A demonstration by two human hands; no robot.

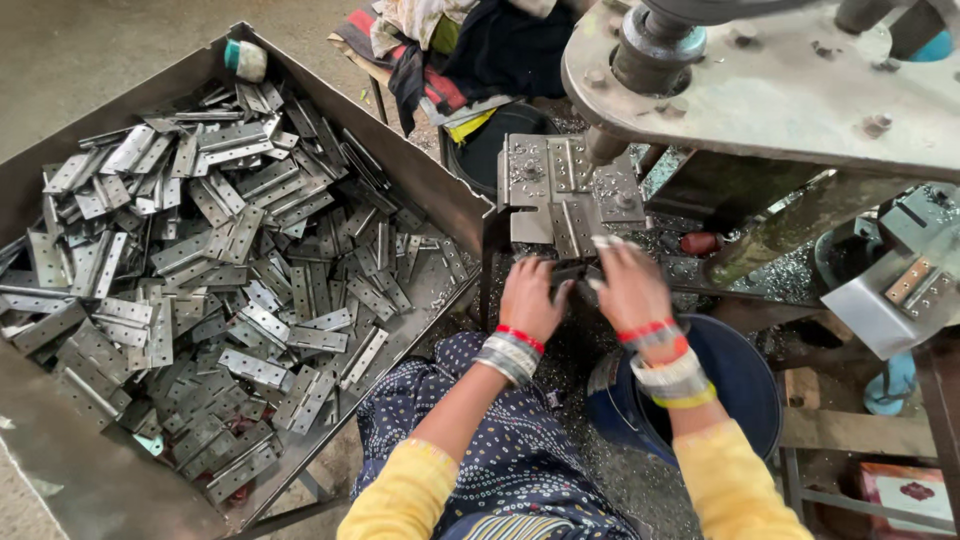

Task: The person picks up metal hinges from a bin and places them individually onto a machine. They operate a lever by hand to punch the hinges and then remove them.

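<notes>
My left hand (530, 295) and my right hand (628, 285) meet just below the press die (565, 195), a grey steel block with holes and bolts. Between them they grip a small dark metal hinge piece (572, 272), mostly hidden by my fingers. Both wrists wear red and silver bangles. The press head (655, 45) hangs above the die on a heavy grey machine frame (800, 90).
A big metal tray (440, 190) at the left holds several loose grey hinge plates (220, 250). A blue bucket (745, 385) stands under my right forearm. A black tub (500, 140) sits behind the die, cloths lie beyond it, and metal shavings litter the machine bed.
</notes>
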